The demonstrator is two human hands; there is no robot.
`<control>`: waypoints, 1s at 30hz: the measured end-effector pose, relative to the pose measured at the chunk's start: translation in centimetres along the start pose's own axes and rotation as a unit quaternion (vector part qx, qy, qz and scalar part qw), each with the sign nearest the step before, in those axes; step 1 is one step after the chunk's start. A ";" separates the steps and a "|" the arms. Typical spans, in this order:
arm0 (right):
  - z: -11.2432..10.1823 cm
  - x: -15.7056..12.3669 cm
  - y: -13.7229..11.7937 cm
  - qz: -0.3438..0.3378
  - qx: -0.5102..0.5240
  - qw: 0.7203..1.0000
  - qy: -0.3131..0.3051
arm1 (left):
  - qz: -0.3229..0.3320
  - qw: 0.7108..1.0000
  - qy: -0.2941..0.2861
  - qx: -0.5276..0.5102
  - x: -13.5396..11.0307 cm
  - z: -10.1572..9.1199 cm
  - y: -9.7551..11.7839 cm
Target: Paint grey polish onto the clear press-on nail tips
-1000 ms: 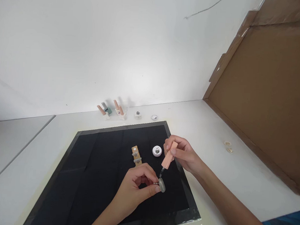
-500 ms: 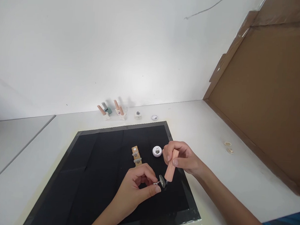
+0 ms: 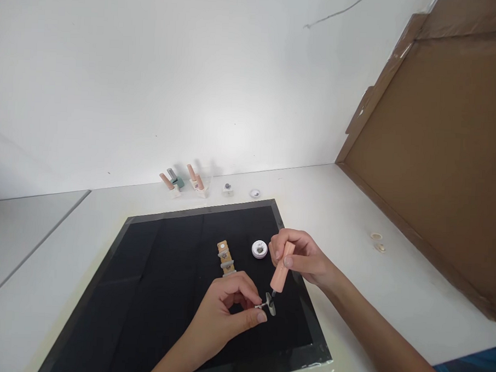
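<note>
My left hand [image 3: 232, 307] pinches the thin metal stem of a small holder between thumb and fingers. On the stem's right end sits a greyish oval false nail [image 3: 271, 305], tilted on edge. In my right hand [image 3: 306, 258] is a nail polish brush [image 3: 283, 268] with a peach-pink handle, its dark tip pointing down at the false nail and seeming to touch it. Just beyond my left hand, a yellowish strip [image 3: 223, 247] bears several more greyish nail pieces. A round white container [image 3: 259, 249] with something small and grey in its middle lies left of my right hand.
Under both hands is a black mat [image 3: 162, 270] with a grey border. Along the wall stand nail polish bottles [image 3: 199, 184], a small clear block [image 3: 227, 190] and a white ring-shaped lid [image 3: 255, 193]. Cardboard [image 3: 430, 161] rises at right, near two small cream-coloured pieces [image 3: 376, 236].
The brush has moved slightly down and left, so its tip now meets the false nail. The false nail has tilted a little. My left hand has stayed almost in place.
</note>
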State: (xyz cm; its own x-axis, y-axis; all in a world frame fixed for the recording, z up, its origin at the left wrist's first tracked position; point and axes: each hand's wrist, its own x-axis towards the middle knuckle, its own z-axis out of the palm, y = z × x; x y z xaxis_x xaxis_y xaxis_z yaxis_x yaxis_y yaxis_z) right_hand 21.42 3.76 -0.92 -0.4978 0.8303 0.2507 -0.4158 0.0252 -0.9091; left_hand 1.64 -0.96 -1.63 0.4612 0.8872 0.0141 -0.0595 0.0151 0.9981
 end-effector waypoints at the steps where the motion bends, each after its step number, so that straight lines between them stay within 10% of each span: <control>1: 0.0 0.0 0.0 -0.002 0.002 1.000 0.000 | 0.001 1.000 0.000 0.000 0.0 0.0 0.0; 15: -0.2 0.4 -0.1 -0.007 0.007 0.998 0.066 | 0.013 1.000 -0.014 -0.005 0.0 0.0 0.1; 30: -0.1 -0.2 -0.3 -0.006 -0.002 1.000 -0.022 | -0.016 1.000 0.000 -0.001 0.1 -0.1 0.3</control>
State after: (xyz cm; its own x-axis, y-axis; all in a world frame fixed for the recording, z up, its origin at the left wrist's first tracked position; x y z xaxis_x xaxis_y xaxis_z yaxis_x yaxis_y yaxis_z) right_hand 21.69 3.62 -0.76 -0.5249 0.8050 0.2766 -0.4188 0.0386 -0.9072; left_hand 1.57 -0.81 -1.38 0.4636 0.8859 -0.0173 -0.0463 0.0437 0.9980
